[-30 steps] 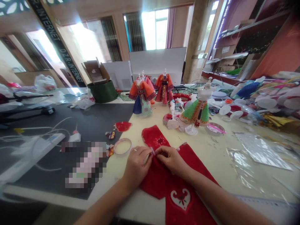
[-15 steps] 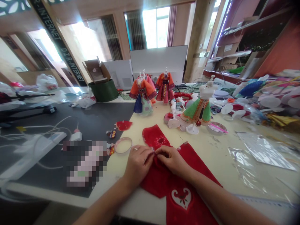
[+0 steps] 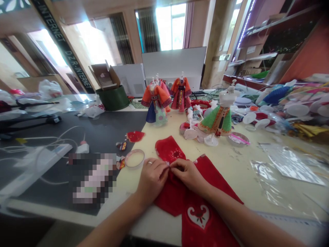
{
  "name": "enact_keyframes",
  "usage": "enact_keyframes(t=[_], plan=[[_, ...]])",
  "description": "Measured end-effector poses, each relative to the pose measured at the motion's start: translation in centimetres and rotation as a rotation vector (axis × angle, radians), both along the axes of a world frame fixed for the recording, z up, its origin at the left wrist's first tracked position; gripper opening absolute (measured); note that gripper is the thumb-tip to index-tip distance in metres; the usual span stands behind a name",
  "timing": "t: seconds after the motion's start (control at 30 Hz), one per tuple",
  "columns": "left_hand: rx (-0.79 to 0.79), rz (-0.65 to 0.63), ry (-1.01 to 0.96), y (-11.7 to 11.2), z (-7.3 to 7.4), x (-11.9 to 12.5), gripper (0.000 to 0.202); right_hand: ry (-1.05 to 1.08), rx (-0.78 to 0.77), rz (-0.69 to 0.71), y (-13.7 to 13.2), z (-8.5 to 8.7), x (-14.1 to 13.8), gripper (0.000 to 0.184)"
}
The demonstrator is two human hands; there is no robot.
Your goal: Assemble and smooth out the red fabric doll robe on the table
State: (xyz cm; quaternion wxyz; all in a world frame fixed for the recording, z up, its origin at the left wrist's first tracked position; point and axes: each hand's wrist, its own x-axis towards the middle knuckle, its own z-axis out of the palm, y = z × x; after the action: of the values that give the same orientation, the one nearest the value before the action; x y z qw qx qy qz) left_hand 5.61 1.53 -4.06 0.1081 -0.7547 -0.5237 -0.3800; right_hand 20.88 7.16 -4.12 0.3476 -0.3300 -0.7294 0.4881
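Red embroidered cloth lies across the front of the table, with a white flower motif near its far end. My left hand is closed in a pinch on it, a ring on one finger. Opposite, my right hand pinches the same spot, its fingertips almost touching the left ones. A tiny pale bit shows between the fingertips; what it is I cannot make out. Under my right forearm a longer red cloth panel is spread, bearing a white heart-shaped patch. How the two red parts join is hidden.
A tape roll lies left of the cloth, near a small red cloth piece. Dressed doll figures and a green-skirted one stand behind. Clear plastic bags lie right; a power strip is left.
The hands stay at the same spot on the red cloth, with only a slight shift of the fingertips. The whole view has moved a little.
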Motion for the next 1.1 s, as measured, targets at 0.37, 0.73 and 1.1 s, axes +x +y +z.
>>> enact_keyframes(t=[0.37,0.73,1.1], plan=[[-0.099,-0.018,-0.097,0.10,0.14,-0.38,0.012,0.020,-0.051,0.009,-0.07,0.16,0.05,0.010],[-0.127,-0.006,-0.133,0.09,0.10,-0.47,0.007,0.025,-0.045,0.000,0.05,-0.13,0.06,0.011],[-0.229,-0.017,-0.197,0.17,0.26,-0.33,0.013,0.017,-0.061,0.004,0.00,-0.12,0.02,0.010]])
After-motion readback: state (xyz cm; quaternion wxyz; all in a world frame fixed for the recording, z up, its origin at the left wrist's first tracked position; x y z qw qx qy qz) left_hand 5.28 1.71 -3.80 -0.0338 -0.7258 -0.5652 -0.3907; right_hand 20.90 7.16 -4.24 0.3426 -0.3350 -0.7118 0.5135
